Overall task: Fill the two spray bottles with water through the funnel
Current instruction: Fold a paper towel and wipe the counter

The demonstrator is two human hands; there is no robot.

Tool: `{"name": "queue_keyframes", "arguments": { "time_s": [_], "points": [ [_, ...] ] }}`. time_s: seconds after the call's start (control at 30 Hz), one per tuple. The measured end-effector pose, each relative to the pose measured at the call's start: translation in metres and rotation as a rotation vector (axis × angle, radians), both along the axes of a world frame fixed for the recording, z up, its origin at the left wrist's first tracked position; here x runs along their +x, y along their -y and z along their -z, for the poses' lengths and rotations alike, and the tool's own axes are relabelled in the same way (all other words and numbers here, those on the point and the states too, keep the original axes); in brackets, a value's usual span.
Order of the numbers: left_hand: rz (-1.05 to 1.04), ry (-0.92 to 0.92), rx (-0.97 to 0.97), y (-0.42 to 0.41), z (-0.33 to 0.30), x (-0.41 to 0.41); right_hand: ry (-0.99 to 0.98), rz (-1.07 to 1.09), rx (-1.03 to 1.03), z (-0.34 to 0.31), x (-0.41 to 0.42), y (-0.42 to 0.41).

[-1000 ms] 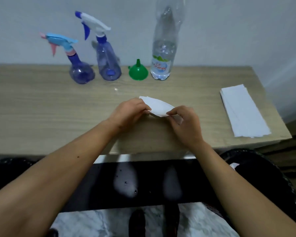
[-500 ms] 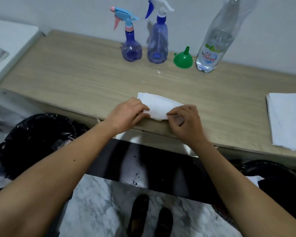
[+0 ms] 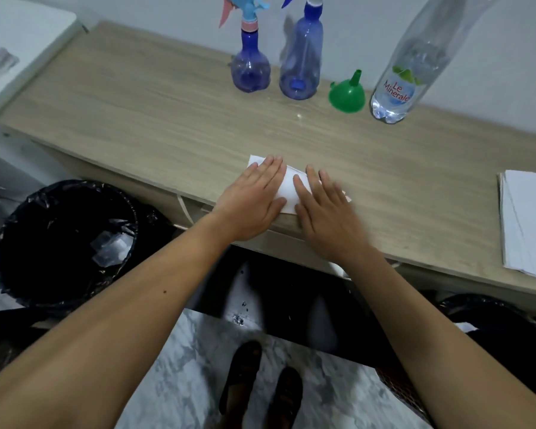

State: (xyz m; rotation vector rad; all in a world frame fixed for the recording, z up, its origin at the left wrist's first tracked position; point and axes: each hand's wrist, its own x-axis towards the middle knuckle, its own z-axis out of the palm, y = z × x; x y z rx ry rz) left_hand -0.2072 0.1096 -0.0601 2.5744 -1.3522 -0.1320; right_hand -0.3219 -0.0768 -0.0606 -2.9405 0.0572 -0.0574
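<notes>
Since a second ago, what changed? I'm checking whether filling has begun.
Both hands let go of their pinch: left hand and right hand now press flat on the folded paper towel. Spray bottles, funnel and water bottle stayed put.

Spray bottle heads [image 3: 307, 0] cropped by top edge, water bottle [image 3: 415, 60] neck cropped, folded tissue [image 3: 287, 188] mostly covered by both hands, paper stack [image 3: 526, 221] cropped right.

wooden table [image 3: 155, 119] with two spray bottles [image 3: 250, 72], green funnel [image 3: 347, 94], water bottle [image 3: 406, 85], folded tissue [image 3: 287, 188], paper stack [image 3: 528, 221]
</notes>
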Motion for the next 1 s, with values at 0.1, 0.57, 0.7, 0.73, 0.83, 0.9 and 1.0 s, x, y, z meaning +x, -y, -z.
{"name": "queue_keyframes", "arguments": {
  "time_s": [0.1, 0.57, 0.7, 0.73, 0.83, 0.9, 1.0],
  "points": [
    [0.011, -0.009, -0.020, -0.014, -0.002, 0.000, -0.038, 0.011, 0.004, -0.002, 0.003, -0.017],
    [-0.091, 0.002, 0.066, -0.101, -0.006, 0.095, -0.086, -0.089, 0.041, -0.010, 0.113, -0.101],
    [-0.118, -0.013, 0.094, -0.118, -0.008, 0.129, -0.079, -0.107, 0.051, -0.011, 0.150, -0.115],
    [-0.119, -0.018, 0.099, -0.121, -0.009, 0.138, -0.077, -0.104, 0.049, -0.011, 0.157, -0.117],
    [-0.114, -0.032, 0.111, -0.121, -0.011, 0.163, -0.080, -0.089, 0.053, -0.011, 0.179, -0.118],
    [-0.109, -0.029, 0.119, -0.118, -0.012, 0.179, -0.081, -0.079, 0.058, -0.011, 0.195, -0.117],
    [-0.097, -0.019, 0.129, -0.112, -0.012, 0.200, -0.075, -0.062, 0.082, -0.013, 0.213, -0.115]
  ]
}}
